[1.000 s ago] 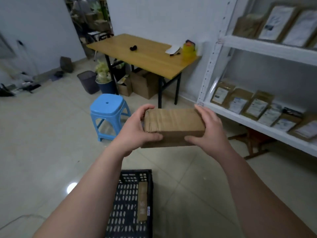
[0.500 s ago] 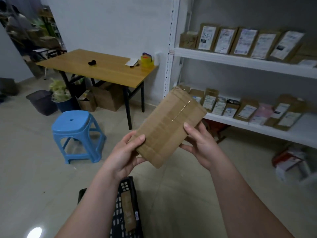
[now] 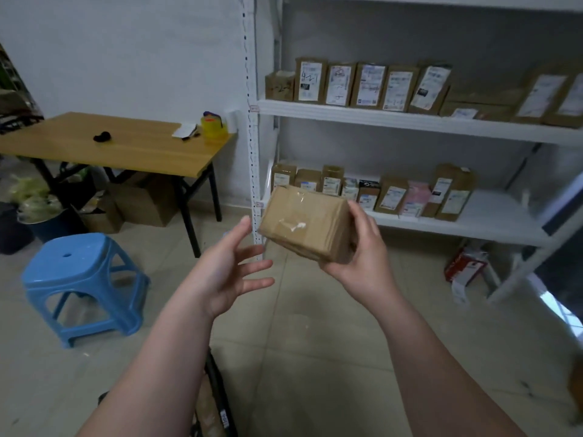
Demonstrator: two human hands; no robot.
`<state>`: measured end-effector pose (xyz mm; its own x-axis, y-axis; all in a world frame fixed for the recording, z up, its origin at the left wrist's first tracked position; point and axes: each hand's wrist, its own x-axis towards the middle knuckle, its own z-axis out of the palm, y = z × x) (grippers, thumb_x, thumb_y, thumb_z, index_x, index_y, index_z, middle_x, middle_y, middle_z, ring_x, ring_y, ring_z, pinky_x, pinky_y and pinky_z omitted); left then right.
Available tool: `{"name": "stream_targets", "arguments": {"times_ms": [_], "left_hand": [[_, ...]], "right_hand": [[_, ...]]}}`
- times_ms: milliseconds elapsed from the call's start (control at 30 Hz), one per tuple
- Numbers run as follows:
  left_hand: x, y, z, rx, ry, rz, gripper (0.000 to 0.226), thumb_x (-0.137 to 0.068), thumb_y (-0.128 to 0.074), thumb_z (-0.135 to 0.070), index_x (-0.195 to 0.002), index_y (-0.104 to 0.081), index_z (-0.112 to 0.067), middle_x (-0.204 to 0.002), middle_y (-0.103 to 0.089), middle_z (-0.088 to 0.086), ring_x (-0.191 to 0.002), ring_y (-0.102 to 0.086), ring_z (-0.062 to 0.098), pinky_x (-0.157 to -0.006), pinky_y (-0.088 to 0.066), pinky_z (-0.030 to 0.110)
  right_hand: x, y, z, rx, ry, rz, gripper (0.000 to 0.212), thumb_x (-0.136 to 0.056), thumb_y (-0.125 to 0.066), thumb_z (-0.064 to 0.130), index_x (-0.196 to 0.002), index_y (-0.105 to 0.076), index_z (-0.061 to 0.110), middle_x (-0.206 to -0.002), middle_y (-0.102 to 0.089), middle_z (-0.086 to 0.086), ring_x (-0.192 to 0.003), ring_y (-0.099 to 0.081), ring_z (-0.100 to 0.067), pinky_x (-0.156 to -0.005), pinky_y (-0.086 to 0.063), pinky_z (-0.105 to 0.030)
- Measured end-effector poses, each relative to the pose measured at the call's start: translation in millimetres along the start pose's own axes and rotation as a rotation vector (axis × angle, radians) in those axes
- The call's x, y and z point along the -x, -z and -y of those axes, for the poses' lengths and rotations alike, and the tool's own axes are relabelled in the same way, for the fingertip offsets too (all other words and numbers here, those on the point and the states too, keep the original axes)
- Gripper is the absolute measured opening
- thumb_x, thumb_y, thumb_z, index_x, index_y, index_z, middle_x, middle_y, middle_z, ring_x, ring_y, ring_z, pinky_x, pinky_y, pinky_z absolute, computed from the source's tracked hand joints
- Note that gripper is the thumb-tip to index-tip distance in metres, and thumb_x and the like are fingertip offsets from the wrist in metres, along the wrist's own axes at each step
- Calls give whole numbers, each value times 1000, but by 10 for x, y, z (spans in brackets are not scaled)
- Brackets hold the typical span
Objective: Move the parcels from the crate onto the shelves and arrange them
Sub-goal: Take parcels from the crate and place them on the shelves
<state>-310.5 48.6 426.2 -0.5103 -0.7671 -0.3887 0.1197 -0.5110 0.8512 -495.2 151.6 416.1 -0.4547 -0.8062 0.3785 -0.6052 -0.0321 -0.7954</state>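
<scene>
I had the taped brown cardboard parcel [image 3: 303, 227] up in the air in front of the white metal shelves [image 3: 410, 119], well clear of the black slotted plastic crate [image 3: 217, 389], whose edge showed low down by my left forearm. The right grip [image 3: 362, 260] was closed round the parcel's right-hand end, thumb over the top edge and fingers curled beneath. The left grip [image 3: 233, 269] was open, fingers spread and relaxed, just beside the parcel's left end; I judged that it was not touching, though the thumb sat very near the corner. The parcel's long axis ran roughly left to right, tipped down a little toward the right grip, so only the right side carried it. The white lower shelf board [image 3: 492, 230] lay ahead and slightly to the right, nearer the right grip, with a bare stretch beyond the row of labelled cardboard parcels [image 3: 391, 197] standing upright along it. By my reckoning the next move was a forward reach from the right. The box looked stiff and flat-faced. Its glossy clear tape was creased and probably slick under the fingers. A blue plastic stool [image 3: 82, 272] stood off to the left on the tiled floor.
</scene>
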Motion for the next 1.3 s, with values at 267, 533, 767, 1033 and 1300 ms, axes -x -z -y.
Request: {"name": "stream_targets", "arguments": {"times_ms": [267,533,767,1033,1300], "left_hand": [[-291,-942,-46,-52,91,66,54,-85,-56,-63,-120,-62,-23,-112,-65,18,-75,-70,27,-65,-62,42],[-773,-2089,142,-53,87,61,28,-90,-62,-44,-107,-64,-22,-103,-70,9,-91,-69,29,-63,-61,43],[-1264,-2939,308,-58,-103,63,23,-89,-66,-27,-111,-64,-21,-108,-70,4,-100,-67,22,-74,-59,38],[-1767,-3610,93,-402,-395,49,81,-66,-88,-20,-137,-50,-28,-122,-60,5,-109,-62,21,-97,-52,43],[-2341,-4462,-462,-907,-524,391,100,-63,-89,-33,-145,-33,-44,-127,-47,-1,-117,-51,20,-101,-47,41]], "right_hand": [[-160,535,-486,405,298,-135,92,-65,-80,-5,-135,-37,38,-147,-32,-3,-138,-30,-25,-102,-35,-39],[-597,1358,-1151,473,351,-155,90,-74,-80,-1,-139,-35,41,-156,-20,-6,-140,-32,-34,-95,-45,-45],[-970,2208,-1661,282,22,-182,86,-81,-68,-6,-147,-34,36,-158,-20,3,-143,-27,-13,-115,-32,-33],[-1392,2973,-1946,363,-2,-196,72,-84,-72,12,-147,-40,25,-152,-32,-1,-138,-31,-16,-108,-23,-22],[-2217,3463,-2023,480,-93,67,99,-73,-81,47,-153,-25,35,-158,-28,7,-144,-24,-15,-117,-25,-36]]}}
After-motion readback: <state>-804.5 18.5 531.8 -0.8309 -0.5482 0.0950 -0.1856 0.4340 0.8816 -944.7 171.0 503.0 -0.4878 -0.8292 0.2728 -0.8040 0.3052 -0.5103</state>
